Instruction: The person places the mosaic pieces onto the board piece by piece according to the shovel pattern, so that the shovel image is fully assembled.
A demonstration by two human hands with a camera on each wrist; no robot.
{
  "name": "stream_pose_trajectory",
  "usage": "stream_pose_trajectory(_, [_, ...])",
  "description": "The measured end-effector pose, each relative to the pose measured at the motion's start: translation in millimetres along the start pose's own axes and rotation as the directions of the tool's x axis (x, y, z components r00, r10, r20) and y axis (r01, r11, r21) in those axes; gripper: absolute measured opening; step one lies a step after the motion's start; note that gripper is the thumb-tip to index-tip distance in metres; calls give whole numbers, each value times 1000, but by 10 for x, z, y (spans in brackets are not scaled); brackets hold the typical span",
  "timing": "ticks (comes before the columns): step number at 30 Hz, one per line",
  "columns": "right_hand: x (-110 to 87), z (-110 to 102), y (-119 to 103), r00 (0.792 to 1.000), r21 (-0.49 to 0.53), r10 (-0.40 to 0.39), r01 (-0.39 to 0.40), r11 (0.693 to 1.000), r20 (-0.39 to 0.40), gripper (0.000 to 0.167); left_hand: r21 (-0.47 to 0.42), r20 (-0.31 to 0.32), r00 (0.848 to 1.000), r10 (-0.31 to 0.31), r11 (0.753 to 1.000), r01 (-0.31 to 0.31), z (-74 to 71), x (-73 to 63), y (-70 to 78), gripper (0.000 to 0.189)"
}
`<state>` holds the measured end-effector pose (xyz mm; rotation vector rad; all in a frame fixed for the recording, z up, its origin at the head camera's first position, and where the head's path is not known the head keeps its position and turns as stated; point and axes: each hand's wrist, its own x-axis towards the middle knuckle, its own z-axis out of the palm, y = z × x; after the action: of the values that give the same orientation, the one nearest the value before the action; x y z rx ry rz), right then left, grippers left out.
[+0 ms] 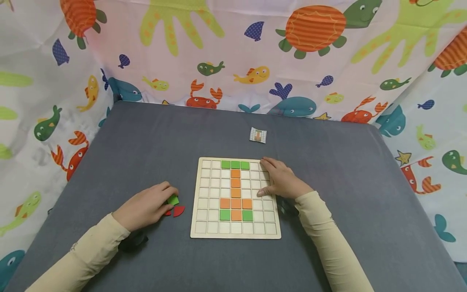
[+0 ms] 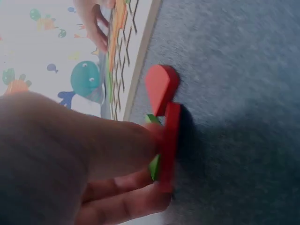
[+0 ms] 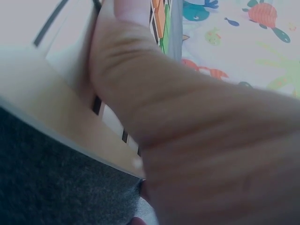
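My left hand (image 1: 147, 207) is low over the table, left of the board. Its thumb and fingers pinch a red piece (image 2: 169, 147), tilted on edge in the left wrist view. A green piece (image 1: 173, 199) shows by the fingers, partly hidden by them. Beside it a red quarter-round piece (image 1: 178, 211) lies on the cloth. The wooden grid board (image 1: 209, 230) lies flat, with green tiles (image 1: 235, 165) and orange tiles (image 1: 236, 183) in some squares. My right hand (image 1: 282, 178) rests spread on its right edge, thumb on the squares; its other fingertips are mostly hidden.
A small pattern card (image 1: 258, 135) lies behind the board. Grey cloth (image 1: 164, 138) covers the table. A white sheet printed with sea animals (image 1: 226, 44) hangs along the back and sides.
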<state>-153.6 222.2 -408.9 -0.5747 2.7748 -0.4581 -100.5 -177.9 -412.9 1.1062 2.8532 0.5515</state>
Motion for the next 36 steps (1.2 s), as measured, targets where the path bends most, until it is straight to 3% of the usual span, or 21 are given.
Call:
stream_pose_trajectory(6, [-5,7,17,1000,-3,-7,7,1000,-3,110,11,-14,1000,-23,1000,23,-27,74,83,24])
stream_pose_trajectory(11, [-1,4,11,1000,-5,-17,17,1000,-7,109,3,-57,996,69,998,-69,0,176,236,19])
stream_pose_trajectory(15, [-10,0,6,1000,-7,-26,26,1000,-9,108,-6,-84,977,196,980,-197,71,269,425,15])
stream_pose_trajectory(21, [-17,3,15,1000,-12,-27,27,1000,-2,107,-10,-43,947,319,947,-320,225,385,725,15])
stream_pose_trajectory(26, [-13,17,26,999,-18,-36,35,999,-8,107,20,-15,906,422,907,-422,372,442,892,11])
stream_pose_trajectory(30, [-9,18,23,999,-19,-48,48,999,-17,106,79,37,891,452,888,-454,414,459,955,13])
stream_pose_trajectory(36, [-11,2,24,999,-35,-45,44,998,-22,107,82,89,890,447,887,-454,404,494,988,16])
